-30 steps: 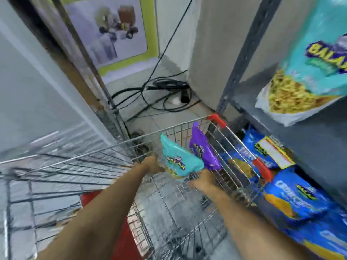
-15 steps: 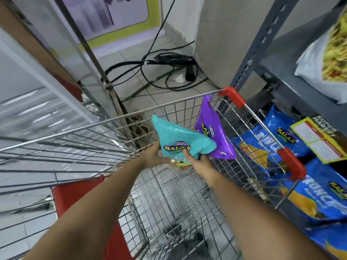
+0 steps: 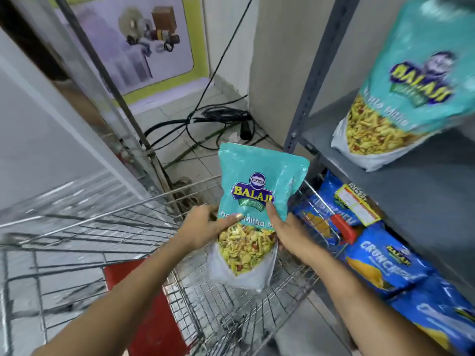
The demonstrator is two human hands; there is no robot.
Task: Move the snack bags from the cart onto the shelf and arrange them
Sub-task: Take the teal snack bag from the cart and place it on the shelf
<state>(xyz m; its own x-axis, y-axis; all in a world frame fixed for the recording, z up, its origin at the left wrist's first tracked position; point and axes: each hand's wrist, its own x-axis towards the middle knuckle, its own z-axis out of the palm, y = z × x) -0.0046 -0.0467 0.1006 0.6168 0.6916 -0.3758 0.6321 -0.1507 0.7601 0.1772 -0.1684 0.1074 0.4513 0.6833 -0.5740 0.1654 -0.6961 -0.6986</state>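
Note:
A teal Balaji snack bag (image 3: pixel 257 186) with a clear window of yellow mix is upright above the wire cart (image 3: pixel 159 199). My left hand (image 3: pixel 205 227) grips its left side and my right hand (image 3: pixel 285 232) grips its right side. A matching teal bag (image 3: pixel 411 80) stands on the grey metal shelf (image 3: pixel 424 191) at the upper right. The purple bag seen earlier is hidden behind the held bag.
Blue Balaji Crunchem bags (image 3: pixel 385 263) fill the lower shelf level at right, beside the cart's red handle piece (image 3: pixel 343 228). The shelf's grey upright post (image 3: pixel 316 73) stands ahead. Black cables (image 3: pixel 218 119) lie on the tiled floor. A red seat flap (image 3: pixel 144 312) sits in the cart.
Both hands have lifted the teal bag out of the cart and turned it upright, facing me. The view has tilted up toward the shelf.

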